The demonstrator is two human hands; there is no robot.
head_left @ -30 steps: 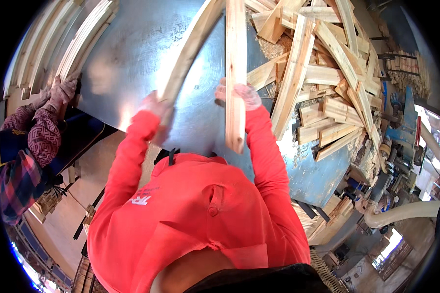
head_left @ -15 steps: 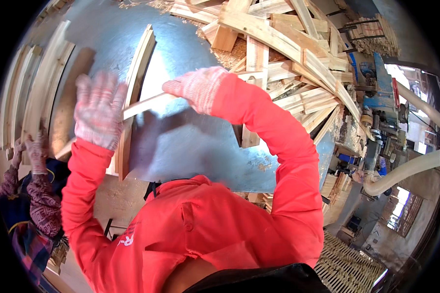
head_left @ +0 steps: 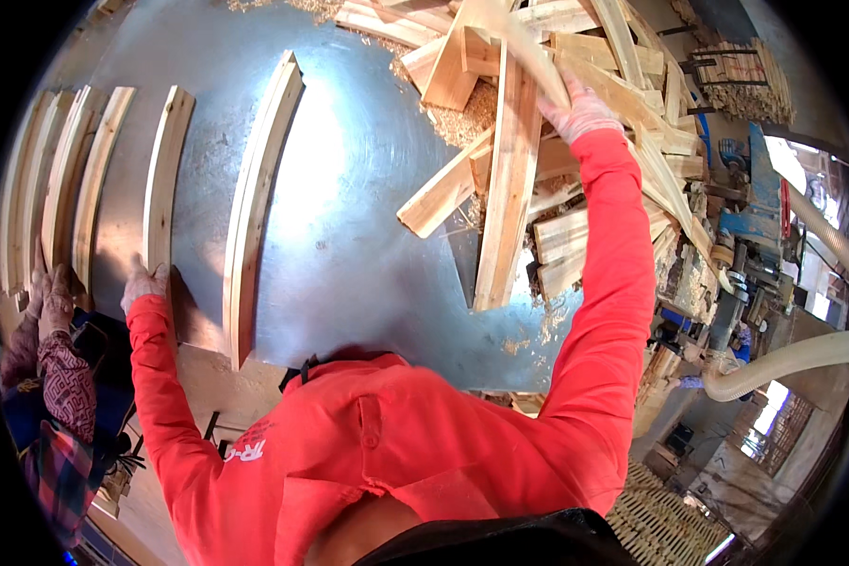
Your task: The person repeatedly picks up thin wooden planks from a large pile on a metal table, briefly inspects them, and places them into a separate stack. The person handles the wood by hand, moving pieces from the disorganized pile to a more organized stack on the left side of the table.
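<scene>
My left hand, in a pale knit glove, is closed at the near end of a wooden slat lying lengthwise on a shiny metal table. To its right, apart from it, lies a longer, slightly curved wooden slat. My right hand, also gloved, is stretched over the wood pile at the far right. It grips the near end of a motion-blurred wooden piece; some of its fingers are hidden.
Several slats stand in a row at the left, with a co-worker's hands at their near ends. Loose boards and sawdust cover the table's right side. Blue machinery and a pale hose are further right.
My left hand, earlier spread open, has moved down-left onto a slat. My right hand has swung from a thin strip at the table's middle to the pile. Some pile boards have shifted.
</scene>
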